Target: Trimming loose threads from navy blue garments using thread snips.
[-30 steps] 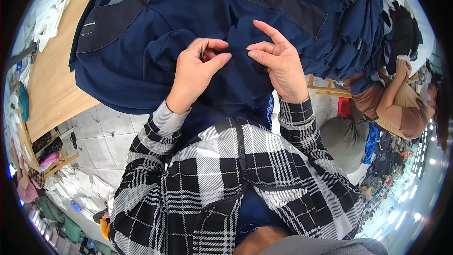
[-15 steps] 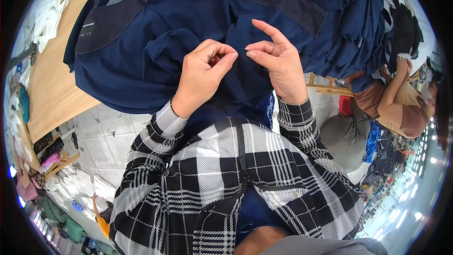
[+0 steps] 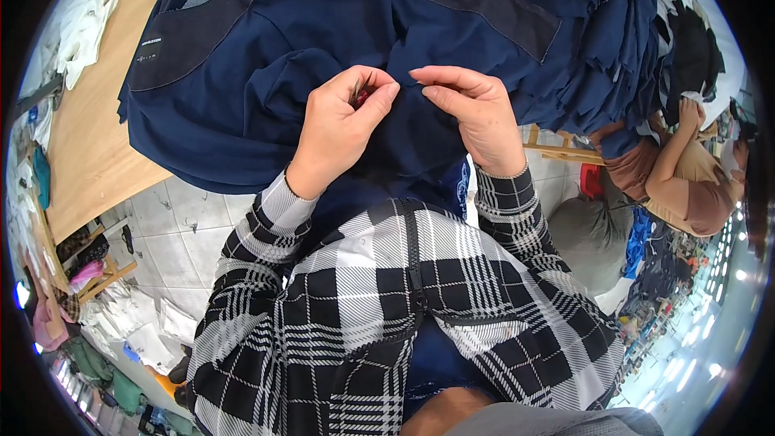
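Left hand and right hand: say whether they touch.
Apart. In the head view, navy cloth shows in the gap between the left hand and right hand.

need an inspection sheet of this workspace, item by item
surface: pale wooden tabletop, partly covered
work items: dark-trimmed navy garment, inside label showing; heaped navy fabric to its right
clutter: white cloths at the tabletop's left edge
grip: left hand holds a small red-and-dark object, mostly hidden; right hand has thumb and index close together, cannot tell if pinching anything
cables: nothing seen
surroundings: tiled floor, grey sack, another person at right
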Motion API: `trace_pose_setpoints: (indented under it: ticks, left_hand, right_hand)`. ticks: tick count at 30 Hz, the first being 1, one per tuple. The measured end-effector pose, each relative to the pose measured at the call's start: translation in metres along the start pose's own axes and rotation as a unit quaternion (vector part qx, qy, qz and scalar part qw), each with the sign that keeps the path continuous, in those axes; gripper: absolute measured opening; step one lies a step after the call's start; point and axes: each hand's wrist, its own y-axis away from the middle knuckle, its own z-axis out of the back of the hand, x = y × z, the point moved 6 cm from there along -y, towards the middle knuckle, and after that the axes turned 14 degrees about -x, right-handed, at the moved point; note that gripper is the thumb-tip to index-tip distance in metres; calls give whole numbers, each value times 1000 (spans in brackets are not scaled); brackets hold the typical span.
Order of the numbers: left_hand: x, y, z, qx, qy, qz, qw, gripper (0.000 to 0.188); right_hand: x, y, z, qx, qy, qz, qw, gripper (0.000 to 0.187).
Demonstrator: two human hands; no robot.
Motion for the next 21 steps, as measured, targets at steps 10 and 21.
trace_pose_setpoints:
  ticks: [10,21]
  left_hand:
    - [-14,-5,-5,23,-63,-45,997,15]
    - [-31,-2,9,176,-142,-37,973,52]
  right_hand:
    - [-4,-2,-6,47,146,29,988,12]
    - [-11,-13,-6,24,-30,-2,999,15]
